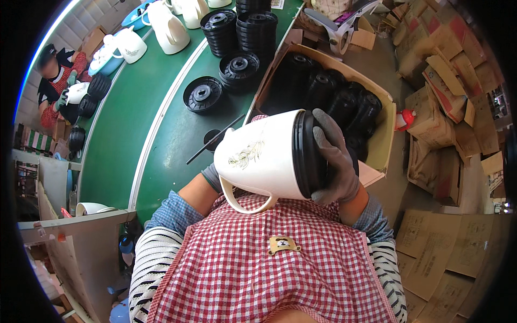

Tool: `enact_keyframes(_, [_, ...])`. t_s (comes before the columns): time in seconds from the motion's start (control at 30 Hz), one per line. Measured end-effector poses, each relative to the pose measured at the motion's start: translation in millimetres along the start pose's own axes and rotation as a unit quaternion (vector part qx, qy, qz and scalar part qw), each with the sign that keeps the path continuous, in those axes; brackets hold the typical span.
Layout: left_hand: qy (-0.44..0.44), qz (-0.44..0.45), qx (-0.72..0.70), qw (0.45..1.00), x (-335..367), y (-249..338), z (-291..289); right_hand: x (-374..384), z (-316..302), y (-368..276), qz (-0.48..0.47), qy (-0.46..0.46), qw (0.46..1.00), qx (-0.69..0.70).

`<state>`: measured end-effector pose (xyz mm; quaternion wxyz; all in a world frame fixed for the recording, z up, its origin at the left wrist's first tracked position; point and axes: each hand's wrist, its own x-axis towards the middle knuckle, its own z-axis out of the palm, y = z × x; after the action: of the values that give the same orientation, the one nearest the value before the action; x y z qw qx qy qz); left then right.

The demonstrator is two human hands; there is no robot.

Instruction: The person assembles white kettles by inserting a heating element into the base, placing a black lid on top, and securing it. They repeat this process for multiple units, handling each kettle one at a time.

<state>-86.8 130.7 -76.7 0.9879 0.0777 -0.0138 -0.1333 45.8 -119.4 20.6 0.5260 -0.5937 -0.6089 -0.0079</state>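
Observation:
In front of my chest a white vacuum jug [258,153] with a gold feather print lies tilted on its side. Its handle hangs toward me, and its bottom end points right. My right hand [340,161], in a grey glove, wraps around the black ribbed base [304,156] at that end. My left hand [211,176], also gloved, supports the jug from its far left side; most of its fingers are hidden behind the jug. Beyond the jug, a thin black rod [215,139] lies across a small round black piece [213,141] on the green table.
Stacked black round bases [203,95] and more white jugs [166,29] stand on the green table [116,129]. To the right, a carton [385,140] holds black parts in bags. Cardboard boxes [436,253] line the right side. At far left, a co-worker [56,86] handles another jug.

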Motion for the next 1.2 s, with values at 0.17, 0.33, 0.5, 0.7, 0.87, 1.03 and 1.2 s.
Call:
enact_keyframes(0.17, [-0.002, -0.003, 0.001, 1.0, 7.5, -1.3, -1.4, 2.2, -7.2, -2.4, -0.029, -0.01, 0.999, -0.031])
enact_keyframes(0.33, [-0.01, -0.011, 0.004, 1.0, 13.7, -3.1, -1.1, 4.2, -14.5, -12.0, -0.037, -0.024, 0.997, -0.068])
enact_keyframes(0.5, [-0.032, -0.026, 0.016, 0.999, 21.1, -2.8, 4.5, 8.2, -24.7, -17.9, -0.05, -0.053, 0.993, -0.09])
enact_keyframes(0.7, [-0.073, -0.044, 0.053, 0.995, 30.3, -3.3, 20.3, 10.9, -36.0, -26.0, -0.067, -0.077, 0.99, -0.096])
enact_keyframes(0.87, [-0.031, -0.044, 0.047, 0.997, 28.9, -2.8, 18.0, 6.1, -34.3, -21.3, 0.014, -0.066, 0.997, -0.037])
enact_keyframes(1.03, [0.085, -0.06, -0.02, 0.994, 32.3, -6.8, -10.3, -2.8, -29.9, -9.8, 0.033, -0.05, 0.998, -0.029])
enact_keyframes(1.2, [0.024, -0.058, 0.001, 0.998, 34.5, -2.2, -9.9, -0.6, -32.5, -17.8, -0.018, -0.049, 0.996, -0.073])
